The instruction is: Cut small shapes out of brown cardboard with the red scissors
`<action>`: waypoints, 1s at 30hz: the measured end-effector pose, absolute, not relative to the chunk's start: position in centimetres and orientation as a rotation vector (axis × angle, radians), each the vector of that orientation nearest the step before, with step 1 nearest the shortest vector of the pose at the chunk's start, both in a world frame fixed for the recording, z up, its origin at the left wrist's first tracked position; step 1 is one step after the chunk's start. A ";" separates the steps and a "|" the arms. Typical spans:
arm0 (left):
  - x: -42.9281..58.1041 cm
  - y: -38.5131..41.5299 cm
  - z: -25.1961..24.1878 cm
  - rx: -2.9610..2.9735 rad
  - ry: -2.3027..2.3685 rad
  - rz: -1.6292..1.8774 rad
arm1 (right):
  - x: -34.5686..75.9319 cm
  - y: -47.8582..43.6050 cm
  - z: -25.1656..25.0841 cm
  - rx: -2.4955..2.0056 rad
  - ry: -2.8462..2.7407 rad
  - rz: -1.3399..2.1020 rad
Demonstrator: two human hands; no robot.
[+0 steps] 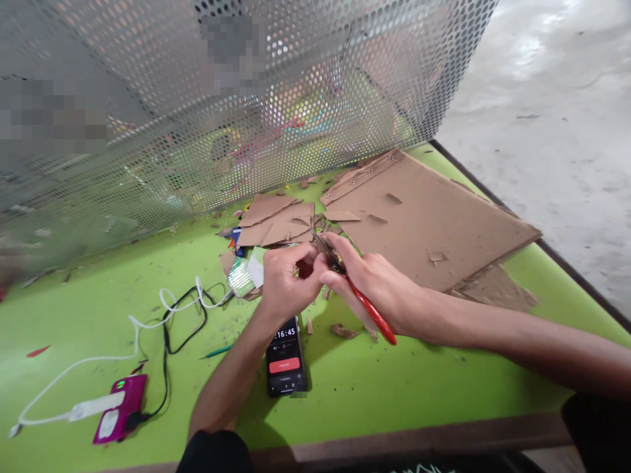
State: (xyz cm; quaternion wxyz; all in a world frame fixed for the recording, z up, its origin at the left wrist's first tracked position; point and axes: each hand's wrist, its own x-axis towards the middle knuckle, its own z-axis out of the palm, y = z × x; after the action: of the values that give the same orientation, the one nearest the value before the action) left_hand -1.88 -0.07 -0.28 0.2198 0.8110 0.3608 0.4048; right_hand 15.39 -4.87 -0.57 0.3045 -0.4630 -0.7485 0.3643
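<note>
My right hand is wrapped around red-handled pliers, their dark metal jaws pointing away toward the cardboard scraps. Right beside the jaws, my left hand is closed in a pinch, thumb against fingers. Whatever it grips there is too small or hidden to name. Beyond both hands lie torn cardboard pieces. A phone with a lit timer screen rests on the table under my left wrist.
A large cardboard sheet covers the right of the green table. A perforated metal panel stands behind. To the left are a magenta power bank, a white cable and a green pencil-like stick.
</note>
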 end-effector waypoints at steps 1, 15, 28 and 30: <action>-1.9 -0.1 -0.3 2.242 1.002 1.116 | 15.4 -4.9 -0.6 -1.224 -1.978 0.964; -1.9 0.0 -0.3 2.237 0.988 1.130 | 15.4 -4.8 -0.9 -1.210 -1.993 0.926; -1.7 -0.1 -0.2 2.200 0.998 1.136 | 15.4 -4.8 -0.7 -1.215 -2.000 0.927; -1.7 -0.1 -0.2 2.199 0.992 1.140 | 15.4 -4.8 -0.7 -1.221 -2.006 0.912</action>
State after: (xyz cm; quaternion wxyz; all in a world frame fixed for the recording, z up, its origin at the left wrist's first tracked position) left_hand -1.73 -0.13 -0.22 0.2345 0.8011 0.3615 0.4154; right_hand 15.43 -4.81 -0.66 0.3061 -0.4615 -0.7580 0.3447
